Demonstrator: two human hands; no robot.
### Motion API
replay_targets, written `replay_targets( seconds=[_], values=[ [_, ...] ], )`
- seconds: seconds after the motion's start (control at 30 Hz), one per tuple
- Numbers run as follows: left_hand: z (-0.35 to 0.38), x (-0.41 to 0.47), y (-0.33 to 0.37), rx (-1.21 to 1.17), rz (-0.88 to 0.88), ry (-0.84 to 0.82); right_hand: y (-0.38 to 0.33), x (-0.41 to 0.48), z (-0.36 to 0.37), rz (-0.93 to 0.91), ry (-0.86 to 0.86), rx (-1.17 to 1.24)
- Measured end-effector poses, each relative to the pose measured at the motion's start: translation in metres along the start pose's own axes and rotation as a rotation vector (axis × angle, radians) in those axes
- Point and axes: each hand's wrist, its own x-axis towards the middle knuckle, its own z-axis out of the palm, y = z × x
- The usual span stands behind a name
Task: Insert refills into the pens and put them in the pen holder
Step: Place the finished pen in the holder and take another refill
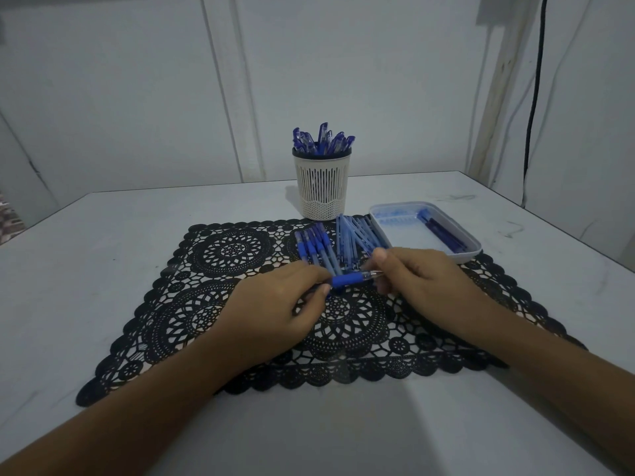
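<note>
A blue pen (352, 278) lies crosswise between my hands, low over a black lace mat (220, 269). My left hand (275, 304) pinches its barrel end and my right hand (422, 280) pinches its clear tip end. Just beyond them on the mat lie a row of pens with blue grips (314, 250) and a bundle of pale blue refills (357, 240). A white slotted pen holder (323, 183) stands at the mat's far edge, holding several blue pens (323, 139).
A shallow white tray (388, 214) sits to the right of the refills with a few dark blue pieces (443, 231) in it. The grey table (103, 235) meets a white wall behind. A black cable (534, 97) hangs at the right.
</note>
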Motion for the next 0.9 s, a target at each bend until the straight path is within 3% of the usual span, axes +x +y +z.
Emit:
replay_targets(
  seconds=[0.9],
  values=[
    [0.0014,0.0005,-0.0028,-0.007,-0.008,-0.018,0.0061,-0.0009,-0.0033,-0.045,-0.085,0.054]
  ],
)
